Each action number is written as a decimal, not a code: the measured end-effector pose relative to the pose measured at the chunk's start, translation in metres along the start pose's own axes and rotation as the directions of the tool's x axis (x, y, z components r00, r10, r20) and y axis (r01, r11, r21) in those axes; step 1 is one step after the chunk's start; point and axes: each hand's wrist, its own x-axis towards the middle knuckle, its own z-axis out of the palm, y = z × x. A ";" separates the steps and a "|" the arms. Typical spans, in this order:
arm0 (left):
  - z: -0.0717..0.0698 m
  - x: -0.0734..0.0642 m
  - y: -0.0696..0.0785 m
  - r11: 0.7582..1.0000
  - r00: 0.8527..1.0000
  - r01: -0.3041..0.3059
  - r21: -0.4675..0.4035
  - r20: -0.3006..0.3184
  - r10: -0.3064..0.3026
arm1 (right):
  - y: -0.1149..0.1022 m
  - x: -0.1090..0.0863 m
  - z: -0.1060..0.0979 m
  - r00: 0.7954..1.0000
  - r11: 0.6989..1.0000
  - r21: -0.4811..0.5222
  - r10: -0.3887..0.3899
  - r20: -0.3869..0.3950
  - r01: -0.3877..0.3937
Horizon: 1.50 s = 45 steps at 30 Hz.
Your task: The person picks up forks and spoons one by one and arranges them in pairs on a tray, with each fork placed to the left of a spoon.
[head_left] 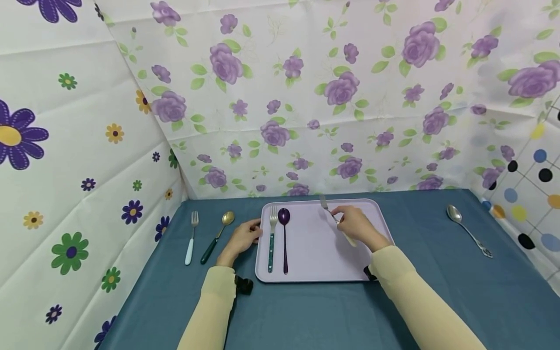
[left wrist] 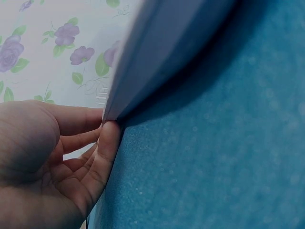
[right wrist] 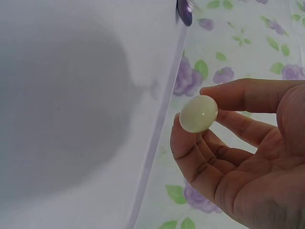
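Observation:
My right hand (head_left: 355,224) pinches a fork (head_left: 324,203) with a cream handle between thumb and fingers, over the right half of the pale lilac tray (head_left: 315,243). Its rounded handle end (right wrist: 198,113) faces the right wrist camera, and its shadow falls on the tray. At the tray's left edge, my left hand (head_left: 244,236) grips the rim, thumb on one side and fingers on the other, as the left wrist view shows (left wrist: 71,162). On the tray's left part lie a green-handled fork (head_left: 271,238) and a dark purple spoon (head_left: 285,238), side by side.
Left of the tray, a fork with a pale blue handle (head_left: 190,248) and a gold spoon with a green handle (head_left: 210,250) lie on the blue-green tablecloth (head_left: 306,316). Far right lies a silver spoon (head_left: 469,231). Flowered sheets (head_left: 297,160) stand behind and beside the table.

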 end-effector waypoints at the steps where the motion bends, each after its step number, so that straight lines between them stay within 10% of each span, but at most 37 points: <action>1: 0.000 0.000 0.000 1.000 1.000 -0.001 0.001 0.001 0.001 | -0.001 0.000 0.001 1.000 1.000 0.004 -0.003 0.000 0.003; 45: 0.000 0.000 0.000 1.000 1.000 0.003 0.005 0.001 -0.003 | -0.039 0.002 0.056 0.998 0.997 -0.068 0.023 0.054 -0.019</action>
